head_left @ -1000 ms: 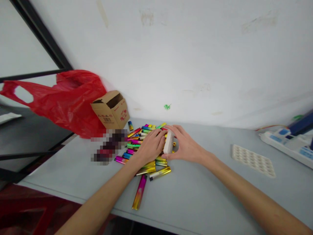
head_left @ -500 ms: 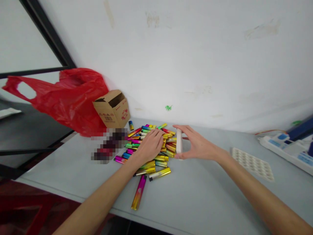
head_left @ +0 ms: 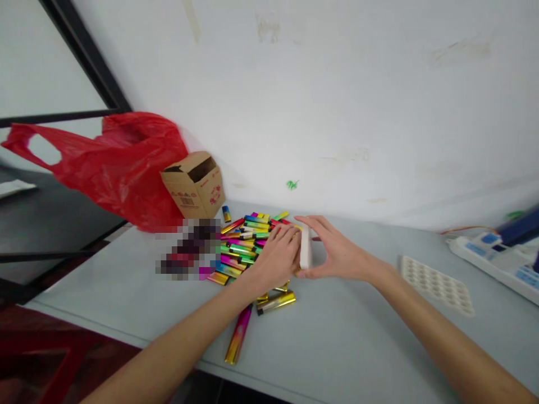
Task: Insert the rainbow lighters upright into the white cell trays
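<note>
My right hand (head_left: 334, 249) grips a pale tray (head_left: 305, 248) stood on its long edge, thumb at the near end and fingers at the far end. Metallic lighters (head_left: 242, 250) in yellow, green, pink and blue lie heaped to its left. Over the right side of that heap, my left hand (head_left: 278, 253) is closed around lighters and comes right up to the tray's face. Its fingertips and most of what they hold are hidden. Nearer the front lie a gold lighter (head_left: 277, 302) and a pink-and-gold lighter (head_left: 238, 335).
A white tray with rows of holes (head_left: 437, 285) lies at the right, near a power strip (head_left: 497, 264). Back left stand a cardboard box (head_left: 194, 188) and a red plastic bag (head_left: 130, 174). A wall (head_left: 337, 112) bounds the grey table (head_left: 357, 348) behind.
My left hand has moved right, from the middle of the heap up against the tray, uncovering lighters on the left. My right hand still holds the tray in nearly the same place.
</note>
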A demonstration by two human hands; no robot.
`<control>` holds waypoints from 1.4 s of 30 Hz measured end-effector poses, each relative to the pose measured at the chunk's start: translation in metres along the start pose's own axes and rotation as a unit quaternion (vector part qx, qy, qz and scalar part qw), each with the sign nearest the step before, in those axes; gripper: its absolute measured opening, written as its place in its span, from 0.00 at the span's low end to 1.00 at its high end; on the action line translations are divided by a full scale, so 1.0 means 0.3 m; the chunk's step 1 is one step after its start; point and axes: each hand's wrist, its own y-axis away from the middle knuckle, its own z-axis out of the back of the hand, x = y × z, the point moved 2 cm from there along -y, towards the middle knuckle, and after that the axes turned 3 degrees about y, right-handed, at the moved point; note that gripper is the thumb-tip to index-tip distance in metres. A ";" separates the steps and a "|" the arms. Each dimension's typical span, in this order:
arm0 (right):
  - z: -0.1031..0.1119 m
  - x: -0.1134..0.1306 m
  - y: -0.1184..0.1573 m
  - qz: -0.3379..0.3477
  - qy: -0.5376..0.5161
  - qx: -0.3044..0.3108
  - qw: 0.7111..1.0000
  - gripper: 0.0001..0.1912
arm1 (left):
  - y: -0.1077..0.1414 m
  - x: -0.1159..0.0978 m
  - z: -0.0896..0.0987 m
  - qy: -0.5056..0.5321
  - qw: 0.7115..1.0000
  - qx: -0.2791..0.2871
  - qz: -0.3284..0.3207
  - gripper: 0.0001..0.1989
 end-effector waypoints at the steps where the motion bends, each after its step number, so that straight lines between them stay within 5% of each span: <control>1: -0.001 -0.001 0.001 -0.003 -0.001 0.001 1.000 0.58 | -0.002 0.003 -0.008 -0.004 1.000 0.011 -0.003 0.14; 8: 0.050 0.000 0.021 -0.033 -0.013 0.010 0.999 0.55 | 0.011 0.069 -0.026 -0.038 0.999 0.014 0.007 0.15; 16: 0.064 -0.015 0.177 -0.112 -0.006 -0.018 0.994 0.49 | 0.018 0.075 -0.018 -0.011 1.000 0.001 -0.001 0.15; 20: 0.033 -0.013 0.173 -0.084 -0.014 -0.035 0.996 0.51 | 0.019 0.062 -0.019 -0.007 1.000 0.006 -0.030 0.22; 28: 0.022 0.024 0.121 -0.037 0.007 -0.038 0.999 0.50 | -0.001 0.077 -0.044 -0.027 0.998 0.007 -0.048 0.13; 36: 0.135 -0.058 0.266 -0.135 0.026 -0.171 0.976 0.37 | 0.005 0.107 -0.033 0.009 0.999 -0.007 -0.045 0.14; 42: 0.139 -0.189 0.281 -0.236 0.149 -0.282 0.918 0.38 | 0.013 0.119 -0.040 -0.004 0.998 0.012 -0.056 0.20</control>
